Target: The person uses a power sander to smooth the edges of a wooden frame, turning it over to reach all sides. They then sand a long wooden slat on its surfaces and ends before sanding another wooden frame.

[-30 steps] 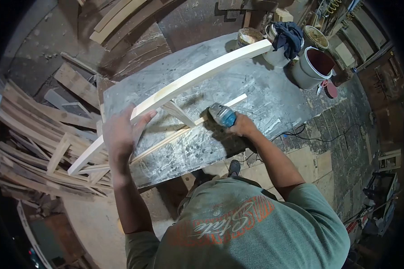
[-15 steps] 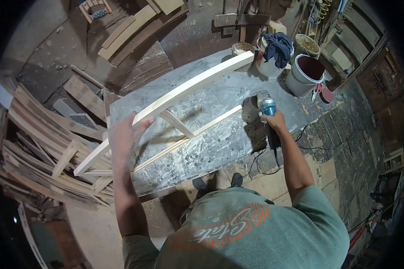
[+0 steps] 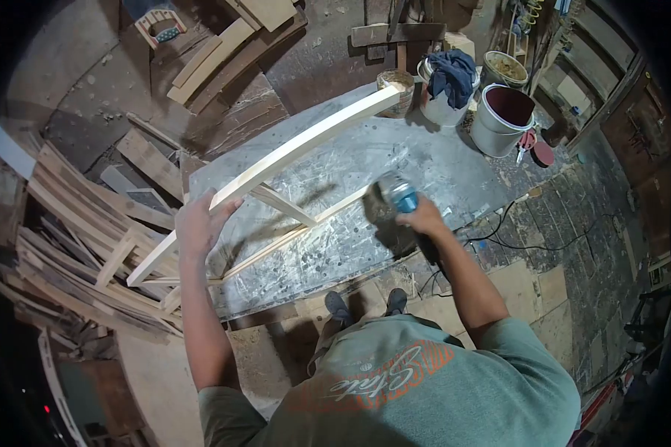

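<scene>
The left hand [image 3: 198,223] lies flat and open against the curved top rail of a wooden frame [image 3: 291,151] standing on the workbench [image 3: 432,160]. At three o'clock from it, the right hand [image 3: 423,220] grips a blue grinder [image 3: 397,191], its head at the frame's lower slat; buckets [image 3: 499,110] stand at one o'clock.

Single head-worn fisheye cam looked steeply down from above the person's shoulders at the workbench [image 3: 455,167] and wood-littered floor, close to both arms, edges vignetted black; no second view to overlap.
</scene>
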`<state>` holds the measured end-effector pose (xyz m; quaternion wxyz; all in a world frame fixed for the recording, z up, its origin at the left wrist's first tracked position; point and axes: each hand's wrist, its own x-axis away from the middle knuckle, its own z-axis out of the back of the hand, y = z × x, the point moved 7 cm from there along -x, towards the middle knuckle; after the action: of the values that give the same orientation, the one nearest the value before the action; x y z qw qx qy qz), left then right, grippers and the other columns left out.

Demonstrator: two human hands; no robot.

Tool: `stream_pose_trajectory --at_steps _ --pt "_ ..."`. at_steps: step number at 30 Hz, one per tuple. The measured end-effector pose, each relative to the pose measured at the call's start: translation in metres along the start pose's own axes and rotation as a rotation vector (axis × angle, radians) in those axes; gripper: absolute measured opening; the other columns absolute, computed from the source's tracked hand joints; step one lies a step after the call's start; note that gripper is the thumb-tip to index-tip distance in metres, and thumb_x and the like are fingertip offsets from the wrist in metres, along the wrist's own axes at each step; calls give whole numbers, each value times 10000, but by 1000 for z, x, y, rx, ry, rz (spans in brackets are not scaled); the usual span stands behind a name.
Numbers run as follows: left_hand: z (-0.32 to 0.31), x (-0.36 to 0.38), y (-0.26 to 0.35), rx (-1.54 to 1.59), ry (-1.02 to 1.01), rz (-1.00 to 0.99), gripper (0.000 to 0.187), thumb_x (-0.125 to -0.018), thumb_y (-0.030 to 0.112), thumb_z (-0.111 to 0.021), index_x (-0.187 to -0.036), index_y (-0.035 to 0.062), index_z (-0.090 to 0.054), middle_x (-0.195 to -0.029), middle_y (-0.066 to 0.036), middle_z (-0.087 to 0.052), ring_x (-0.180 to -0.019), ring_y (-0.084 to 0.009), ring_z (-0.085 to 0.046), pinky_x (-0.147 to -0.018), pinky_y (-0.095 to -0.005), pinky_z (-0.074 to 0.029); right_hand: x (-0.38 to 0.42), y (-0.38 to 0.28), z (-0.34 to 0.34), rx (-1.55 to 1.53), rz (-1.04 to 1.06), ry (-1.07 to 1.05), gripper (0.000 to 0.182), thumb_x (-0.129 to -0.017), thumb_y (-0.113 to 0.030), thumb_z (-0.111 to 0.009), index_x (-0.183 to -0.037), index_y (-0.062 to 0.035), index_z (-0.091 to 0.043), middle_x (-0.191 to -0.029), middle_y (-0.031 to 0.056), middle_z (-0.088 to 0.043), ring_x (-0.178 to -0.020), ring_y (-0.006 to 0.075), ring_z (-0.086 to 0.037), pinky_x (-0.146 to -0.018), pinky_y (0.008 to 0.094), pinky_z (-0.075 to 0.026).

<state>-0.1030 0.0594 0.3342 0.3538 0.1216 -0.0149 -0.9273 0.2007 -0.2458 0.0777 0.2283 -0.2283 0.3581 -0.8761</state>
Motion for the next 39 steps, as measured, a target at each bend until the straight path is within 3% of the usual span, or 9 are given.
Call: stream_pose_trajectory --at_steps 3,7,16,23,26,30,32,34,39 --pt "0 1 0 -16 27 -22 637 -824 658 -632 -888 24 -635 -729 -228 -630 -756 -430 -627 -678 -486 -465 -19 -25 -71 101 94 -167 771 -552 -363 -828 -1194 -3 -598 -1106 231 -679 -1041 378 -654 -924 426 -512" --pt "0 0 0 -38 28 -16 635 -827 657 -630 -879 24 -629 -732 -229 -631 -756 -430 -627 -680 -487 -463 -16 -58 -95 214 73 -281 764 -566 -372 -833 -1195 -7 -600 -1131 241 -673 -1065 382 -650 -930 431 -514" --pt "1 -10 -4 -18 -10 8 640 -829 663 -621 -958 38 -669 -782 -223 -658 -802 -421 -638 -715 -490 -475 -72 29 2 142 -53 -72 730 -528 -377 -830 -1130 -5 -648 -1135 234 -680 -1052 367 -662 -915 414 -526" --pt "-5 -17 -16 65 -19 3 615 -834 627 -639 -1109 80 -699 -948 -228 -695 -932 -391 -658 -807 -461 -494 -50 95 63 -207 -108 200 530 -594 -268 -795 -1033 -4 -660 -888 126 -707 -792 262 -675 -734 371 -526" --pt "10 -25 6 179 -145 15 619 -834 617 -642 -1140 82 -701 -1018 -234 -693 -985 -380 -658 -849 -446 -495 13 77 68 -469 -178 84 430 -642 -220 -778 -1004 -27 -650 -846 79 -682 -718 200 -639 -679 341 -511" --pt "28 -37 63 99 -75 12 671 -832 660 -622 -1099 51 -710 -970 -209 -709 -973 -366 -671 -857 -460 -502 60 69 55 -621 -147 -43 437 -690 -165 -753 -1075 -22 -605 -823 71 -668 -693 186 -627 -663 337 -511" --pt "19 -45 87 124 55 10 648 -857 650 -607 -1078 48 -705 -925 -189 -715 -956 -352 -680 -841 -466 -518 65 88 38 -633 -140 -174 461 -710 -136 -741 -1117 -7 -565 -844 76 -662 -736 183 -633 -686 334 -515" --pt "0 -54 113 256 -127 80 622 -865 637 -605 -1128 80 -694 -989 -197 -704 -964 -391 -663 -852 -474 -506 66 102 29 -500 -79 -158 499 -647 -171 -779 -1076 26 -616 -894 98 -685 -769 197 -649 -727 328 -520" --pt "-23 -55 156 187 -106 -91 529 -916 524 -602 -1184 73 -666 -1046 -196 -701 -1003 -381 -658 -882 -468 -505 79 77 -24 -448 -107 -344 616 -619 -223 -818 -1132 40 -601 -953 104 -684 -825 206 -640 -779 342 -516"
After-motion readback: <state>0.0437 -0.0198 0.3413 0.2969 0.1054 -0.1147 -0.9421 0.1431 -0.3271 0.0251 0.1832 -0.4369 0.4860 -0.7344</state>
